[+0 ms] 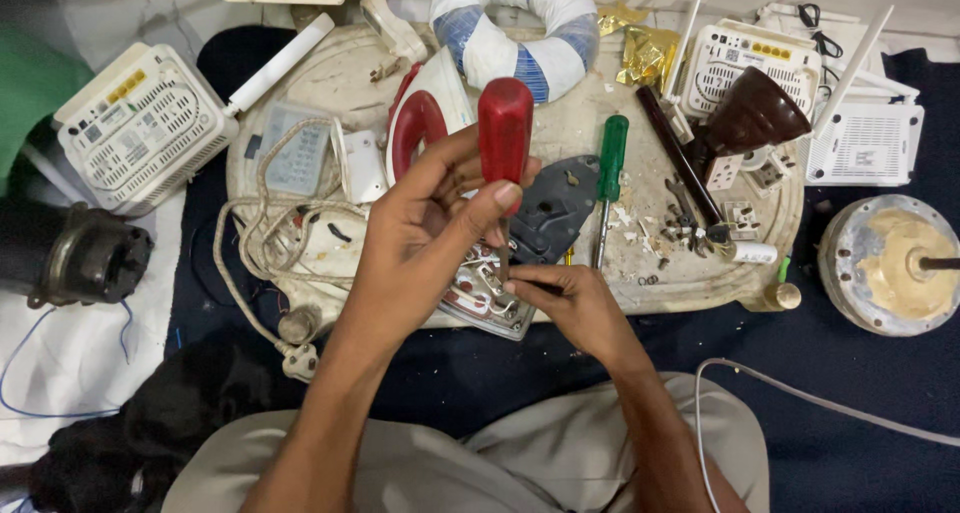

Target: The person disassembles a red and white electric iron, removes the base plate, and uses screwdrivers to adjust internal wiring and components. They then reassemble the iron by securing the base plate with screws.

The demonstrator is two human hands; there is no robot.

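Left hand grip wrapped round red-handled screwdriver, upright over opened iron on round board; right hand pinches its shaft at the iron; green screwdriver lies beside.

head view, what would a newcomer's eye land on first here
The red-handled screwdriver stands upright at centre, held in the left hand, its tip at the opened iron base that the right hand steadies. A green-handled screwdriver lies just right, and a blue-and-white ring sits at top.
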